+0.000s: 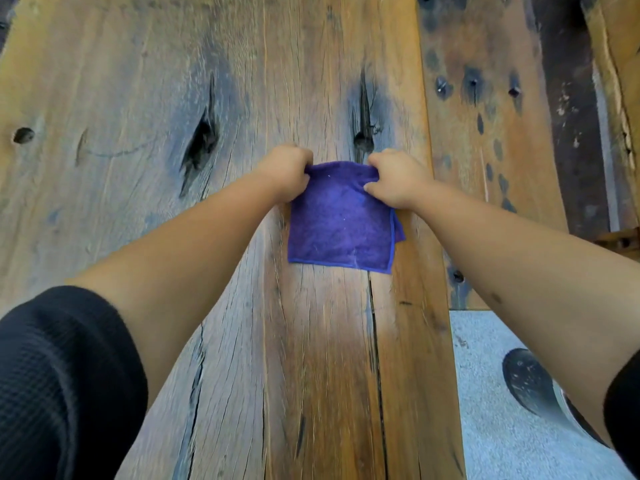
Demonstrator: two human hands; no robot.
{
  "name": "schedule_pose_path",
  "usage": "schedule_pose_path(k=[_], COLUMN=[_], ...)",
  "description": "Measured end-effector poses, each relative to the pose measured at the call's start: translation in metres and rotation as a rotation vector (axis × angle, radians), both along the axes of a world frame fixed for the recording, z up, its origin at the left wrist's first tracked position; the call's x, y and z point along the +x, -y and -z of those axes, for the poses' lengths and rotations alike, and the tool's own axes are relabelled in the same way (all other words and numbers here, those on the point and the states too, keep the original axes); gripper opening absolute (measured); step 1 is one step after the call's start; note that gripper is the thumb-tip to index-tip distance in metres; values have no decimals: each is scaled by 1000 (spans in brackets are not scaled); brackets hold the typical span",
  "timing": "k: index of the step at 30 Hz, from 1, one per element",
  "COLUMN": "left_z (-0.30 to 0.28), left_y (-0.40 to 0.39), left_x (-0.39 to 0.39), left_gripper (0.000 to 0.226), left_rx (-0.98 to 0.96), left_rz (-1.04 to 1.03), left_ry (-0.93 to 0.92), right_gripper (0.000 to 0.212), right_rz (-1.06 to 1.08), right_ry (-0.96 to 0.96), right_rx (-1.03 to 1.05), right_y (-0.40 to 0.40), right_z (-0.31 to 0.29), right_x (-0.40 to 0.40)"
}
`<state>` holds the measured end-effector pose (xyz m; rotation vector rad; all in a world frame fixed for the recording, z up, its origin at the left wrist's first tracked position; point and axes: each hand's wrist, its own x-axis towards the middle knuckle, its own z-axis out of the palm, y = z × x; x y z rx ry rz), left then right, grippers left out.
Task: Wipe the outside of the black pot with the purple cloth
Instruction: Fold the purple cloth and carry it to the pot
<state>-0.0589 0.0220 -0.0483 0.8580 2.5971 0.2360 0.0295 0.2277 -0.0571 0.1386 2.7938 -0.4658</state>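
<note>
The purple cloth (341,220) lies folded into a rough square on the wooden table (138,116). My left hand (285,173) pinches the cloth's far left corner. My right hand (398,178) pinches its far right corner. Both arms reach forward from the bottom of the view. No black pot is in view.
The table is made of rough planks with cracks, knots and dark holes. Its right edge drops to a grey floor (491,427) at the lower right, where a dark shoe (530,382) shows. More worn planks (485,98) lie at the upper right.
</note>
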Motion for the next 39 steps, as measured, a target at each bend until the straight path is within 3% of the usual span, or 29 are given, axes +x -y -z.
schedule_pose_path(k=[6,9,13,15,18,22,25,27,31,35,39], left_z=[-24,-21,-1,9,13,11,17,22,23,9,-17], left_y=[41,62,83,92,88,64,49,44,46,61,63], left_x=[33,67,114,126,125,111,101,96,91,101,125], left_gripper=[14,16,22,37,38,49,57,51,26,26,25], left_rx=[277,329,102,43,137,191,72,-32,165,412,591], left_rz=[42,77,308,315,168,-6,-78,-100,-161,-332,-389], left_ry=[33,56,0,10,55,-48,-42,-32,88,218,285], right_gripper=[20,20,27,40,50,52,69,65,27,34,31], right_rz=[-22,-88,-277,-320,-203,6,118,157,182,424,643], right_ry=[-236,-237,-57,1,-16,-33,52,122,6,-61,-208], right_rx=[-144,-121,123,122,108,115,132,98,-47,-481,-738], right_y=[4,12,31,37,37,42,45,44,44,47,58], right_z=[-26,-29,-16,-14,-13,-5,6,11,8,-2,-25], right_x=[37,73,123,137,134,110,98,94,99,124,154])
